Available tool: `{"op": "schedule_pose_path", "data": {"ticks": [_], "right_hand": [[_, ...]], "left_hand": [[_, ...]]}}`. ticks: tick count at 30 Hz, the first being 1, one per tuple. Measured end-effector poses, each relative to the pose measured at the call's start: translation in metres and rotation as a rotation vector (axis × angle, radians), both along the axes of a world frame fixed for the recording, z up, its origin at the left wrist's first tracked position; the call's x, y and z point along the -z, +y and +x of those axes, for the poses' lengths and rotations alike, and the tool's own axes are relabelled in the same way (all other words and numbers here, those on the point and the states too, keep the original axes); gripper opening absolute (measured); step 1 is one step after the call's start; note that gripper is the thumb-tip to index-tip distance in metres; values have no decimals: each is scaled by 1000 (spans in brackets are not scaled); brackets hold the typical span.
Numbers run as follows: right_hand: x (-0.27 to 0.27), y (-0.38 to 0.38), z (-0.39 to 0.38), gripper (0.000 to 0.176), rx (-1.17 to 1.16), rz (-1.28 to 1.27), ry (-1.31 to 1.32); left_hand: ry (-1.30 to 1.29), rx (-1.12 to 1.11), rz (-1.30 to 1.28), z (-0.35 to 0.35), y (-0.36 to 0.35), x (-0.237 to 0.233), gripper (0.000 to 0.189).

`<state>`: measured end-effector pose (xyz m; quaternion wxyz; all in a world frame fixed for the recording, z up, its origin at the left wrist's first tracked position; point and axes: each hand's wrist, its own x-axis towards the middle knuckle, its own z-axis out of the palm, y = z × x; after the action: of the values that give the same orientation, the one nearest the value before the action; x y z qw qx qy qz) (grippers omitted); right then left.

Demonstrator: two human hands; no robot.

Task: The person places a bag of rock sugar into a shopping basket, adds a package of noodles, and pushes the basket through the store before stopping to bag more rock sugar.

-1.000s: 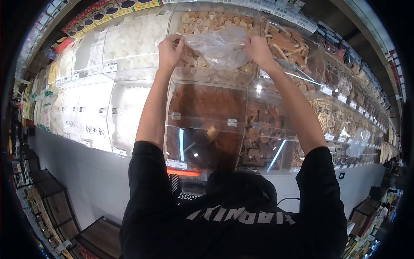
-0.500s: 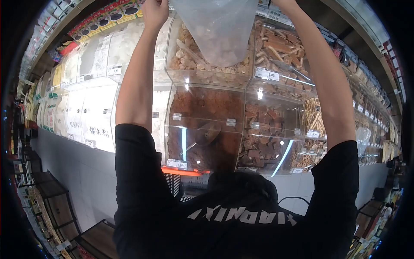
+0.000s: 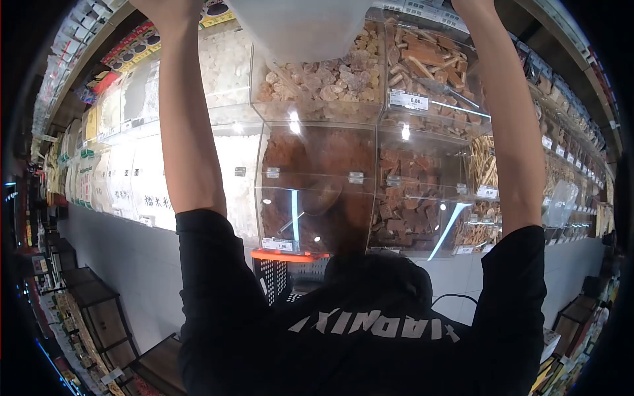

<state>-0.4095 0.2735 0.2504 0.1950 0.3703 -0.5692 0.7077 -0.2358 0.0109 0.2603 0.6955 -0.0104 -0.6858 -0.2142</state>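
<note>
A translucent plastic bag hangs between my raised arms, its bottom above a bin of pale amber sugar lumps. Something pale in its lower part shows faintly. At the top left, my left hand is cut off by the frame edge, and its fingers are out of sight. My right hand is cut off in the same way at the top right. The bag's upper part also lies beyond the frame, so the grip on it does not show.
Clear-lidded bins surround the lumps: brown powder in front, dark brown blocks and brown sticks to the right, white crystals to the left. A basket with an orange handle is below the bins.
My hands have moved apart and further up out of the frame, the left one most. The bag has risen and shifted left, uncovering more of the sugar lumps.
</note>
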Motion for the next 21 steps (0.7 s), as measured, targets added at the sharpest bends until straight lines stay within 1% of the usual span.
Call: {"op": "schedule_pose_path", "data": {"ticks": [1,2,4,6,7,8,9,10,12,13,14,15,16,17,18,19,20,21], "right_hand": [[3,5,1,15,-62,-65,42],[8,12,3,15,-61,-62,33],[20,27,9,16,-66,-67,3],[37,50,17,17,-64,-77,-25],[50,66,20,24,-135,-88,-134],[65,82,24,32,-207,-100,-241],[82,95,31,40,-284,-113,-351],[98,104,40,48,-362,-126,-457],[133,126,65,38,-504,-152,-746],[152,137,73,38,-501,-156,-746],[174,150,80,40,-583,-126,-835],[193,161,88,42,-665,-101,-924],[208,170,94,42,-656,-112,-931],[222,179,101,39,-549,-85,-967],[236,190,108,35,-440,-55,-1002],[250,200,113,35,-431,-58,-1007],[266,211,117,31,-389,102,-1022],[280,221,121,26,-350,263,-1032]], "left_hand": [[38,13,-44,11,17,0,21],[80,27,-92,22,34,-1,19],[88,206,-118,44,66,10,15],[114,34,-313,53,98,25,14],[-39,-111,-426,73,128,30,15],[101,57,-440,64,128,52,12],[-75,97,-390,77,157,69,17],[-180,149,-369,82,176,88,15],[-377,330,-166,92,214,132,17],[-484,419,-25,95,237,156,16],[-589,453,-71,97,252,170,13],[-657,476,-41,99,269,192,15],[-681,505,-51,98,285,210,15],[-746,518,-112,98,299,226,16],[-798,568,-88,100,316,241,15],[-845,614,-63,102,332,255,15],[-849,622,-60,102,343,269,15],[-917,673,-92,103,353,281,15]]}}
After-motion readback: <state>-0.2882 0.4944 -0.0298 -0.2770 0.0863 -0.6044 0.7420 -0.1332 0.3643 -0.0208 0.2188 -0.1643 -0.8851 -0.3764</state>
